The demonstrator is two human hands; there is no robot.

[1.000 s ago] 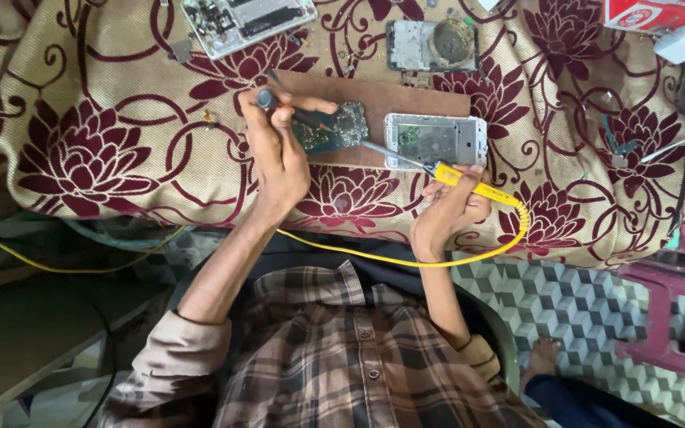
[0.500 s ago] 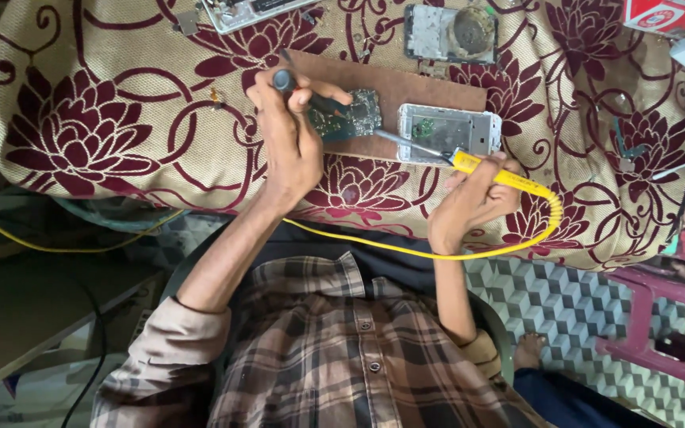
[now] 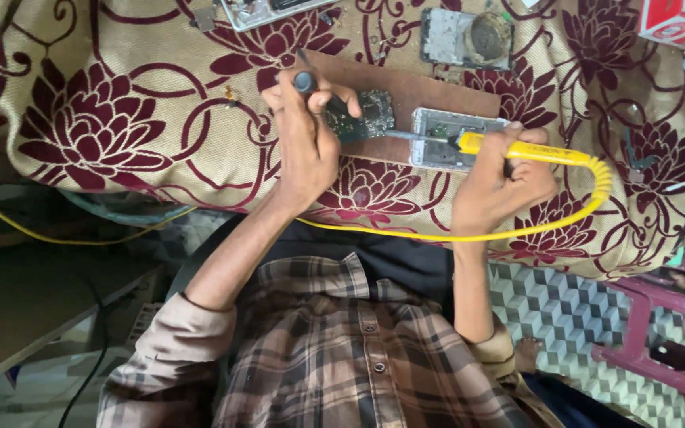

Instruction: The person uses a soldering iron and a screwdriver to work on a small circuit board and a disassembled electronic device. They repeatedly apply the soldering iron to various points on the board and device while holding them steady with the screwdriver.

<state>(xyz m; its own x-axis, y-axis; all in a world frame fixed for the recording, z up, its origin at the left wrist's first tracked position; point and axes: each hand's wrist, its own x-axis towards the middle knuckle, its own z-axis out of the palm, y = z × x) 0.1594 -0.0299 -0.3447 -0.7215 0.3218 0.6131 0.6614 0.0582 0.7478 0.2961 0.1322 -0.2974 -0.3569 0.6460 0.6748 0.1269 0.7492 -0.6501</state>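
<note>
Our left hand (image 3: 304,150) grips a dark-handled slim tool (image 3: 308,82) over the small green circuit board (image 3: 361,116) on the brown wooden slab (image 3: 430,89). Our right hand (image 3: 501,186) clasps the yellow-handled soldering iron (image 3: 525,149), its tip reaching toward the board, across an opened silver phone frame (image 3: 445,141).

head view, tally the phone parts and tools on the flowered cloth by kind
Opened silver phone bodies: 2, one by the right hand, one at the top
Green circuit boards: 1
Yellow-handled soldering irons: 1
Dark-handled tools in the left hand: 1
Brown wooden boards: 1
Total: 6
</note>
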